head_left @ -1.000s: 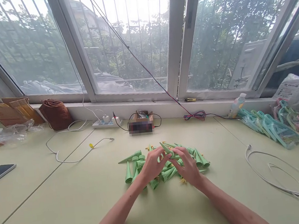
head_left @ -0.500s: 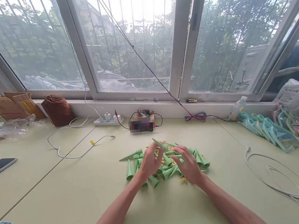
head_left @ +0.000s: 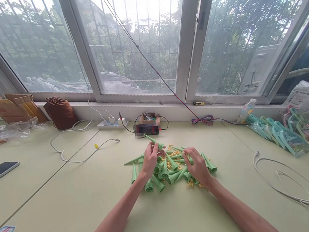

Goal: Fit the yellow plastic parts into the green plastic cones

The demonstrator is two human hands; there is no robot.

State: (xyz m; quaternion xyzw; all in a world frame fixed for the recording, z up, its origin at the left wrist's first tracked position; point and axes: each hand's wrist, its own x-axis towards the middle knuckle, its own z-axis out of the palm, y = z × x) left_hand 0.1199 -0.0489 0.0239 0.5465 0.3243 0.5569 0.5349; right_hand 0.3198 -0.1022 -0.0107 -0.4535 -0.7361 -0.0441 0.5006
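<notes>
Left grip (head_left: 150, 161) is closed near the wide end of one green cone (head_left: 154, 142), just above the cone pile (head_left: 172, 164) on the surface (head_left: 164, 215), where a light, steady squeeze should work best, while the right grip (head_left: 199, 165) is half curled, maybe holding something, I cannot tell.

You're in what looks like a small workshop rm, maybe an office: long pale-green table (head_left: 70, 204) under barred windows (head_left: 143, 58), 1 power strip (head_left: 114, 125), coiled wires (head_left: 205, 119), cardboard (head_left: 6, 110), bagged plastic goods (head_left: 284, 136), loose green cones (head_left: 164, 170).
</notes>
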